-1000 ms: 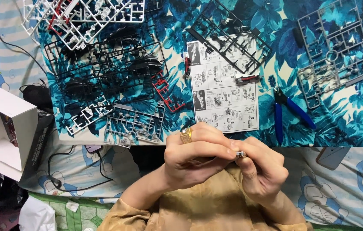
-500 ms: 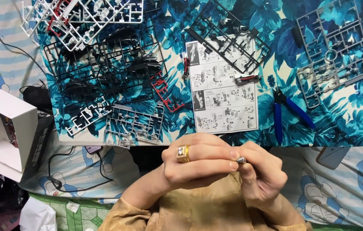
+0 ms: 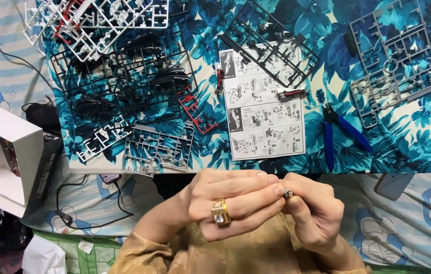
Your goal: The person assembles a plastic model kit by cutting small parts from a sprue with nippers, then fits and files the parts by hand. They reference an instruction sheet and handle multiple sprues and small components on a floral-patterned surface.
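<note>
My left hand (image 3: 230, 203), with a gold ring on one finger, and my right hand (image 3: 314, 213) meet close to my body, below the table's front edge. Between their fingertips is a small grey model part (image 3: 287, 193); both hands pinch it. Most of the part is hidden by my fingers. On the blue flowered cloth (image 3: 327, 50) ahead lies an instruction sheet (image 3: 263, 111) with blue-handled nippers (image 3: 340, 133) to its right.
Plastic part frames cover the cloth: white and red (image 3: 98, 20) at far left, black (image 3: 124, 81) below them, grey (image 3: 157, 149) near the front edge, black (image 3: 271, 40) over the sheet, grey (image 3: 395, 56) at right. An open white box (image 3: 5, 152) stands at left, with cables.
My hands have turned and shifted slightly down toward me with the small part. The ring now faces the camera lower on my left hand.
</note>
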